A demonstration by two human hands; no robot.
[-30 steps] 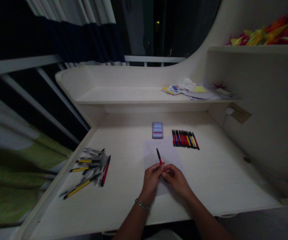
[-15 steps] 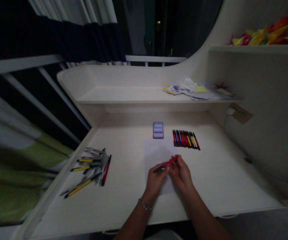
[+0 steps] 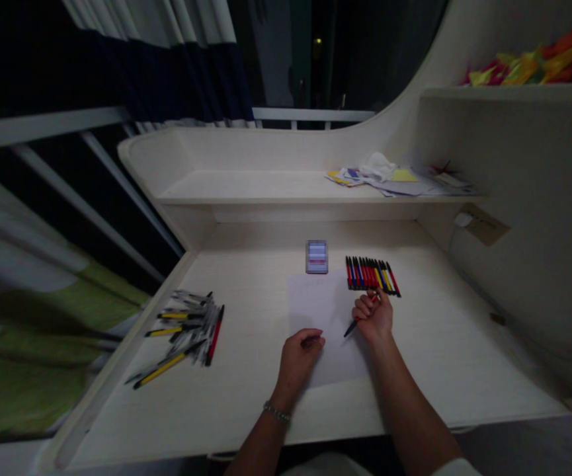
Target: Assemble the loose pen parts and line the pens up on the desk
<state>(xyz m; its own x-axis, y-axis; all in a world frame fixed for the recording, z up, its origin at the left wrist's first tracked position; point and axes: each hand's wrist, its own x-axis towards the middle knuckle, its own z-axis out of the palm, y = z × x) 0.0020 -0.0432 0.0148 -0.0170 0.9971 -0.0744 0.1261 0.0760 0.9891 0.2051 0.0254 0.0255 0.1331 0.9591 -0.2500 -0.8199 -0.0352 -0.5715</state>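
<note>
My right hand grips a red pen with a black tip, just in front of a neat row of several red, blue, black and yellow pens. The held pen slants down to the left over a white sheet of paper. My left hand rests on the near part of that sheet with its fingers curled in, and I see nothing in them. A bracelet circles its wrist.
A loose heap of pens lies at the desk's left. A small blurred card stands behind the sheet. Papers and a crumpled tissue sit on the raised shelf. Coloured paper shapes top the right cabinet.
Both hands held the red pen together over the sheet. The left hand has let go and stayed low, while the right hand carried the pen up and right toward the pen row.
</note>
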